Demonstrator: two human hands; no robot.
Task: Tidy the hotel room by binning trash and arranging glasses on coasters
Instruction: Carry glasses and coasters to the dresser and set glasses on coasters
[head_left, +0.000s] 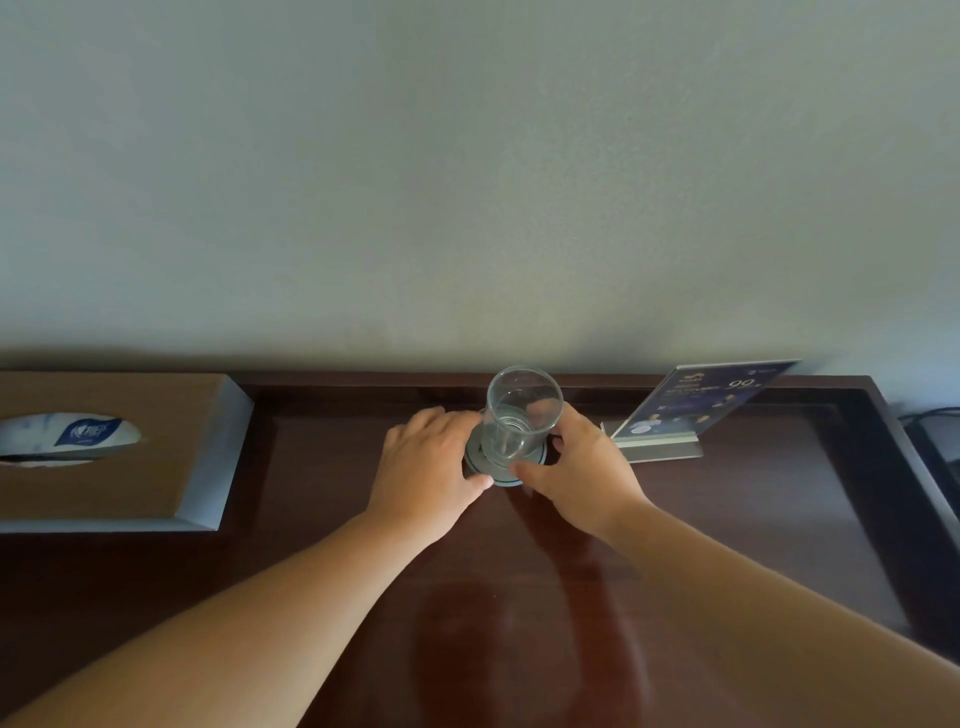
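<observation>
Pale wall (467, 182) fills the upper view, and below it a dark glossy worktop (322, 519) with a raised rim is seen. Well to the left of the fingers a tissue box (197, 447) is set, apart from everything else. The left hand (431, 467) is laid with its fingers (480, 482) pressed on the near-left edge of a round coaster (480, 462). A clear, empty glass (522, 415) stands upright on that coaster, between the two hands. The right hand (582, 467) is curled around the glass's right side, thumb low at the front, so the glass is judged to be lightly grasped; how firmly cannot be told. Just beyond the right fingers a slanted sign stand (670, 441) is placed.

For the step in hand, the coaster is best steadied by the left fingers while the glass is centred, kept upright, and released only once it sits flat. Open room lies toward the body and to the left; to the right the sign stand is near, and the wall-side rim is close behind.
</observation>
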